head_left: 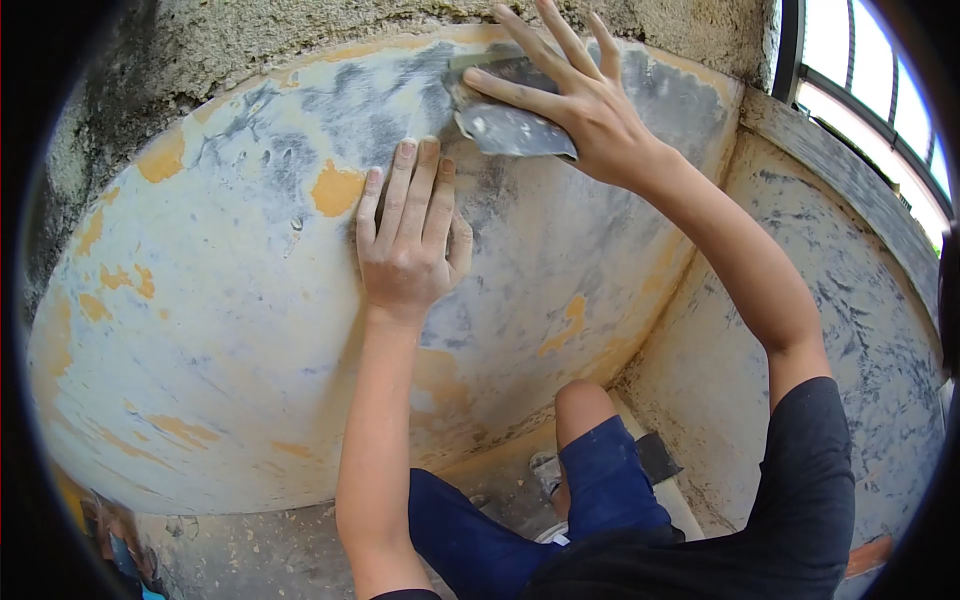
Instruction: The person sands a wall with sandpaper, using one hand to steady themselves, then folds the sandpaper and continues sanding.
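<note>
My left hand (408,235) lies flat against a smooth, curved wall panel (260,330), fingers stretched upward and dusted pale. It holds nothing. Above and to its right, my right hand (585,110) has its fingers spread over a worn grey sheet (515,132), pressing it to the panel near the top edge. The sheet's lower edge curls away from the surface. Around both hands the panel shows dark grey smears, whitish areas and orange patches (337,189).
Rough concrete (230,40) borders the panel's top. At the right stand a grey-streaked side wall (800,270) and a metal railing (870,110). My bent knee (583,408) is close to the panel's lower part. A dark block (657,458) lies beside it.
</note>
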`<state>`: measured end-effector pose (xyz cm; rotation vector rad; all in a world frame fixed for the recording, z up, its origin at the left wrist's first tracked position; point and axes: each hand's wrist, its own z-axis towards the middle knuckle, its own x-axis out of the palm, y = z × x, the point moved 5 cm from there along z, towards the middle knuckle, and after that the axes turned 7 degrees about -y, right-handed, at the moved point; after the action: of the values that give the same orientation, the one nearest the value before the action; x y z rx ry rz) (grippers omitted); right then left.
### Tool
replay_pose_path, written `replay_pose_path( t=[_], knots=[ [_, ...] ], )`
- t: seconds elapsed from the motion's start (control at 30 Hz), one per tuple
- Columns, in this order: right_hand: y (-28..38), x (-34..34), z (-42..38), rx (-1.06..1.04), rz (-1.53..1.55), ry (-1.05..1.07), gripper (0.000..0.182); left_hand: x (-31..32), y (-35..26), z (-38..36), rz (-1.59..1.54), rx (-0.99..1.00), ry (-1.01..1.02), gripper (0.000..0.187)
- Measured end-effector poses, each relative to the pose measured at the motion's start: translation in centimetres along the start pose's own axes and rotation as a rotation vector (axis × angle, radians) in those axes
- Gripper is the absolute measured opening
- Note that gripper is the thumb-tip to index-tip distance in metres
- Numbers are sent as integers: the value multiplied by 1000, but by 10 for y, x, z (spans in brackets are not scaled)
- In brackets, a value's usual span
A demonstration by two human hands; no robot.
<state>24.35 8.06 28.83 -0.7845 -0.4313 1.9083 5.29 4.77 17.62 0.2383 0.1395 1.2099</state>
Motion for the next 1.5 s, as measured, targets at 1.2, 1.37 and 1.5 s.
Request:
replay_pose_path(
  t=[1.2, 1.37, 1.5],
  knots=[
    [12, -1, 10, -141, -24, 1, 79, -1, -1, 0, 4, -5, 0, 41],
    [-35, -2, -44, 54, 13, -108, 94, 0, 0, 2, -8, -7, -13, 42],
    [-2, 10, 5, 43, -151, -78, 89, 0, -2, 1, 19, -2, -18, 42]
  ],
)
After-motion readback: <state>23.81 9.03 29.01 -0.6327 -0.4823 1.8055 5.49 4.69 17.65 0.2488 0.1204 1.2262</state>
